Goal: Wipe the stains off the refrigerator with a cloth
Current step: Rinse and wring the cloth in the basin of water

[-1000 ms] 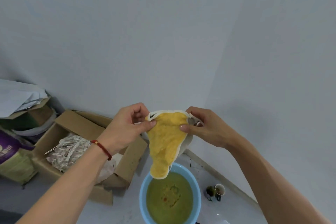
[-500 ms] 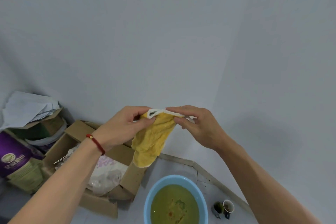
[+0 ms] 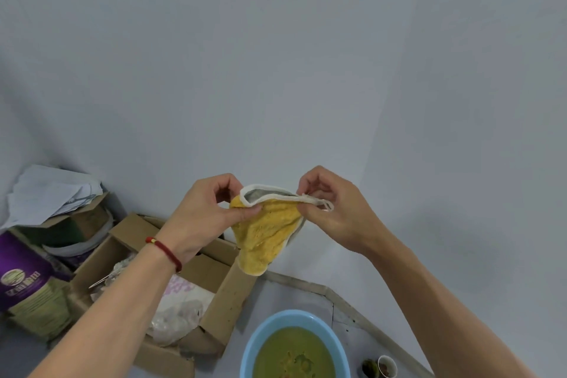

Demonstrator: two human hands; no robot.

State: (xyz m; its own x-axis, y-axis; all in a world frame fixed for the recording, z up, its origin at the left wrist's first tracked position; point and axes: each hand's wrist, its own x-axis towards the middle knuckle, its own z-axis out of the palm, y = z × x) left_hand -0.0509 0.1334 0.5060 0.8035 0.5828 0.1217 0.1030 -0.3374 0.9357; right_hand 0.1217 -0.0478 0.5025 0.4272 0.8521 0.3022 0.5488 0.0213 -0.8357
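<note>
A yellow cloth (image 3: 266, 233) with a white hem and grey back hangs in front of me at chest height. My left hand (image 3: 205, 212) pinches its upper left corner between thumb and fingers. My right hand (image 3: 334, 209) pinches the white hem at the upper right, near a small loop. The cloth droops down between both hands, its lower tip above the floor. No refrigerator can be made out; only plain pale walls (image 3: 276, 70) meet in a corner ahead.
A blue basin (image 3: 254, 344) with greenish water stands on the floor below. An open cardboard box (image 3: 221, 310) with bags lies at the left, beside a purple package (image 3: 21, 273) and stacked papers (image 3: 52, 190). Two small cups (image 3: 380, 367) stand right of the basin.
Both hands rose with the cloth and moved apart, spreading its top edge so the grey inside shows. The view tilted up, so the basin sits lower in frame.
</note>
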